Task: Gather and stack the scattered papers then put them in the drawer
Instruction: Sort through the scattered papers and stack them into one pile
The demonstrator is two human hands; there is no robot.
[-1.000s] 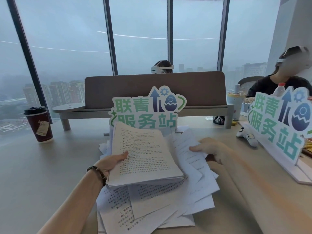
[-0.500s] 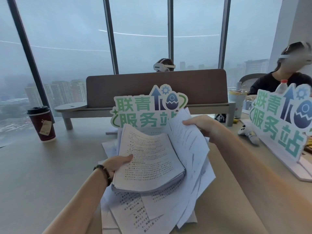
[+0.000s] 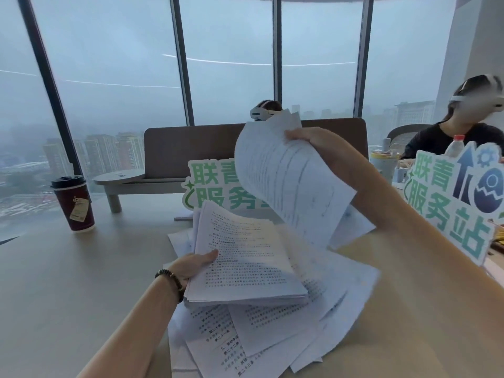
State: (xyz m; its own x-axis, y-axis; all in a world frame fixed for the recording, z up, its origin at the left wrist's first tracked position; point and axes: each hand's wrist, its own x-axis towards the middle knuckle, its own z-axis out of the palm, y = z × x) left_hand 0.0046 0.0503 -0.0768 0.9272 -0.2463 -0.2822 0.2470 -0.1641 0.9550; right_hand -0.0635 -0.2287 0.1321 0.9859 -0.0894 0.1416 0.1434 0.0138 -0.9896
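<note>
While the left hand (image 3: 195,266) grips a thick stack of papers (image 3: 245,257) by its near-left corner, thumb on top, the right hand (image 3: 308,136) pinches a few lifted sheets (image 3: 286,181) at their top edge, at one o'clock from the stack. Loose papers (image 3: 275,331) lie spread on the table (image 3: 68,282) beneath. A coffee cup (image 3: 73,203) stands at ten o'clock.

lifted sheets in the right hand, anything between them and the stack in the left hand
Nothing visible stands between them. The right hand holds the lifted sheets in open air above the stack that the left hand grips, and the stack's top page lies bare. The green sign stands behind both.
</note>
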